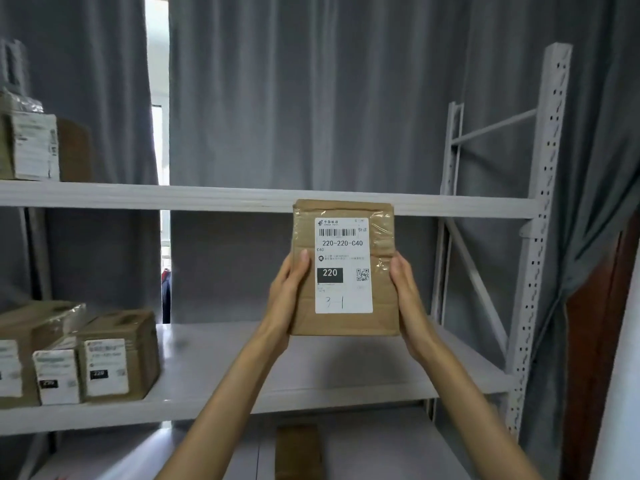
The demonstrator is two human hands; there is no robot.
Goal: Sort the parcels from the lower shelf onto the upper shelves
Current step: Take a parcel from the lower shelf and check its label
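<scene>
I hold a brown cardboard parcel upright in front of me, its white label facing me with "220-220-C40", "220" and a handwritten "3-1". My left hand grips its left edge, thumb on the front. My right hand grips its right edge. The parcel hangs in the air in front of the middle shelf, its top level with the upper shelf. Another brown parcel lies on the lower shelf below my arms.
Three labelled parcels stand at the left of the middle shelf. Two more parcels sit at the left of the upper shelf. White perforated uprights close the rack on the right. Grey curtains hang behind.
</scene>
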